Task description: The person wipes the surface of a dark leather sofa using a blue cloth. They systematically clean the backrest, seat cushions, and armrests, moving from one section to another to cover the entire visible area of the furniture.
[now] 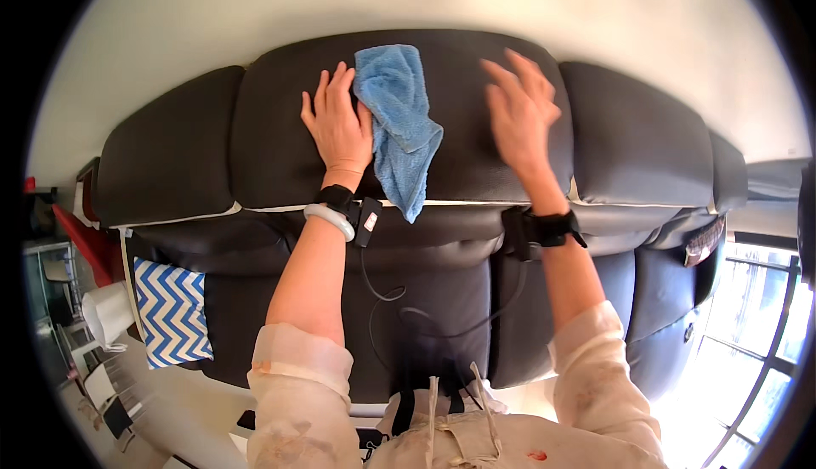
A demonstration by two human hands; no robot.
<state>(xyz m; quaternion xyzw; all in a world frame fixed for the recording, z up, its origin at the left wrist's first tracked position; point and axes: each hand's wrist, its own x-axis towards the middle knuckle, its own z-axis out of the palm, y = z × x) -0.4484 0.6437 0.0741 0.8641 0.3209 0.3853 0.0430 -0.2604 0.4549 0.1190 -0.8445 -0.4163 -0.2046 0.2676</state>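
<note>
A blue fluffy cleaning cloth [398, 116] lies crumpled over the top of the dark leather sofa's backrest [285, 129], its lower corner hanging past the backrest's pale seam. My left hand [338, 120] rests flat on the leather just left of the cloth, fingers stretched out, its thumb side touching the cloth's edge. To the right of the cloth, my right hand [523, 112] is apart from it, slightly blurred, with its fingers spread and nothing in them. Whether the right hand touches the leather I cannot tell.
A blue and white zigzag cushion [174, 312] lies on the left of the seat. Black cables [450, 333] run from my wristbands down over the seat. Behind the backrest stands a pale wall [340, 1]. A bright window [748, 324] is at the right, a red chair [89, 244] at the left.
</note>
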